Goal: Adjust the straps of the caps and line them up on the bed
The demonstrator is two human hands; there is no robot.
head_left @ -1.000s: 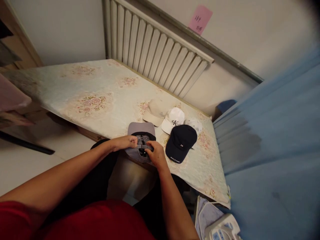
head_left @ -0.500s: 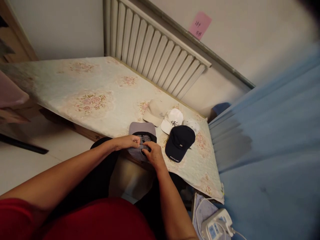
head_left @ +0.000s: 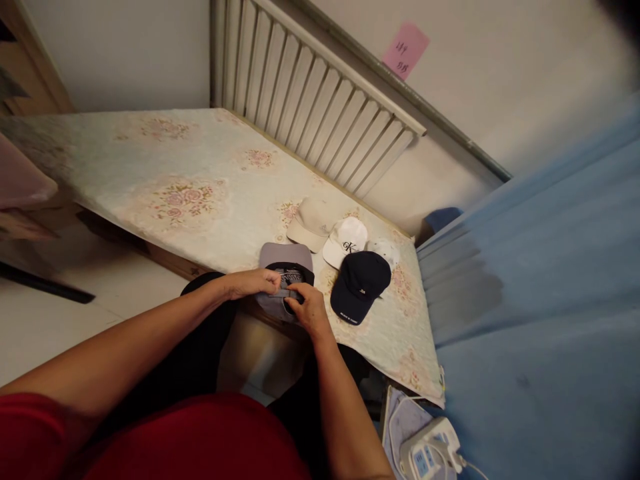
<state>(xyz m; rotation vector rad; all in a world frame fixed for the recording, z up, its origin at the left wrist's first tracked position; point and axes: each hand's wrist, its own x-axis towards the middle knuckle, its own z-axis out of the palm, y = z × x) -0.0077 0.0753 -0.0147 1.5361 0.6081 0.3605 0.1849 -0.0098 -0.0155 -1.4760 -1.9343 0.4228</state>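
A grey baseball cap (head_left: 286, 255) lies upside down at the near edge of the bed, its brim pointing away from me and its inside showing. My left hand (head_left: 257, 283) pinches the cap's back strap from the left. From the right, the fingers of my right hand (head_left: 309, 305) close on the same strap near its buckle. Just right of the cap sits a navy baseball cap (head_left: 363, 277) with small white lettering on its brim. Behind it are a white cap (head_left: 346, 240) with black letters, a beige cap (head_left: 311, 223) and another white cap (head_left: 384, 250), partly covered.
The caps lie on a flowered bed cover (head_left: 210, 160). A radiator (head_left: 320, 100) runs along the wall behind. On the right hangs a blue curtain (head_left: 530, 307), with a white device with a cord (head_left: 427, 453) low beside it. A pink note (head_left: 406, 50) is on the wall.
Both hands stay on the strap, almost unmoved; a little more of the strap shows between them. The camera view has shifted slightly.
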